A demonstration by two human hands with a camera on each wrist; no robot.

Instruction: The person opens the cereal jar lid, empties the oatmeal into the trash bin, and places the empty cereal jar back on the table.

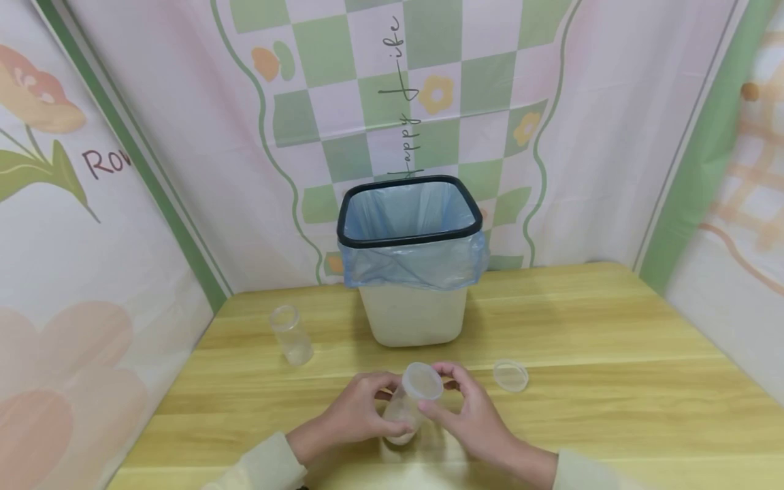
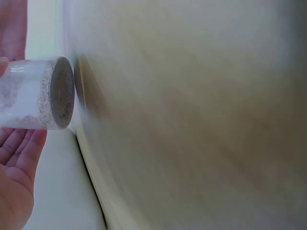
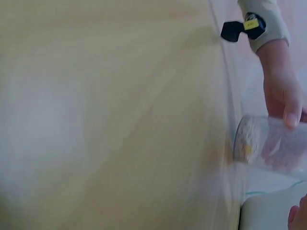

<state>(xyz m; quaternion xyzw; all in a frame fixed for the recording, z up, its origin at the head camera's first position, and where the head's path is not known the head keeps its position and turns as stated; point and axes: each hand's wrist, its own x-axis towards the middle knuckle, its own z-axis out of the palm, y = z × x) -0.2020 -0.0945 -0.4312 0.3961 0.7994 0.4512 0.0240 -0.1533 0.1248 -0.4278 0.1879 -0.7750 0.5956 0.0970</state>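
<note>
My left hand (image 1: 361,412) grips the side of a clear plastic jar (image 1: 402,408), thumb on the near side. At its top, my right hand (image 1: 470,412) holds the round translucent lid (image 1: 422,381) by the rim between thumb and fingers. The lid sits over the jar's mouth; whether it is fastened cannot be told. Pale crumbly bits (image 3: 248,139) lie in the jar's bottom in the right wrist view. In the left wrist view the jar's base (image 2: 62,93) is close to the tabletop.
Behind the hands stands a cream bin (image 1: 413,313) with a black rim and blue liner bag. A second clear jar (image 1: 292,337), without a lid, is at the left. Another round lid (image 1: 510,376) lies on the wooden table (image 1: 588,408) at the right. Printed curtains (image 1: 600,136) surround the table.
</note>
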